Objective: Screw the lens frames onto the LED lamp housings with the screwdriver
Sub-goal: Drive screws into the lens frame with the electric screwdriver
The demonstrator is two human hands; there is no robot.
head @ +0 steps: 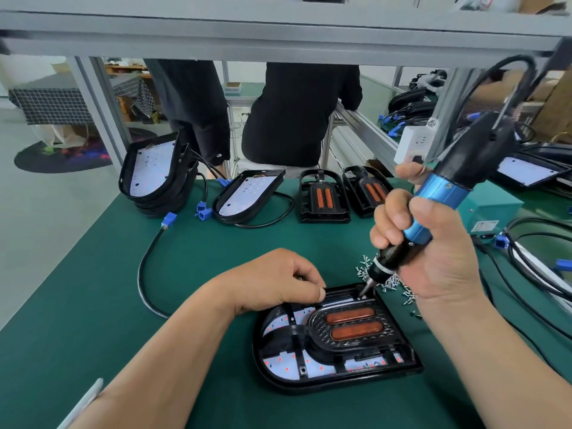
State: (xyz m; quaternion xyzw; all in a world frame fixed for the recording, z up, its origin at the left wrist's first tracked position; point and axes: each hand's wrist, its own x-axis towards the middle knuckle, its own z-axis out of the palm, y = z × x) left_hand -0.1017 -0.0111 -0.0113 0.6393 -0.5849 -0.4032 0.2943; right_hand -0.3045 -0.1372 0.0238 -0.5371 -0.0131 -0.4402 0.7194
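A black LED lamp housing (275, 377) lies in front of me on the green mat. A black lens frame (353, 328) with two orange lenses sits in it over the white LED board. My right hand (433, 249) grips a blue and black electric screwdriver (439, 199); its bit touches the frame's far edge. My left hand (278, 280) rests curled on the housing's far left rim, with its thumb on the frame; whether it holds something is hidden. Loose screws (390, 283) lie just behind the housing.
A stack of housings (154, 174), another single housing (247, 193) and two lens frames (322, 196) stand at the mat's far edge. Black cables with blue plugs (168, 219) trail left and right. A teal box (492, 209) sits at right. Two people are beyond the bench.
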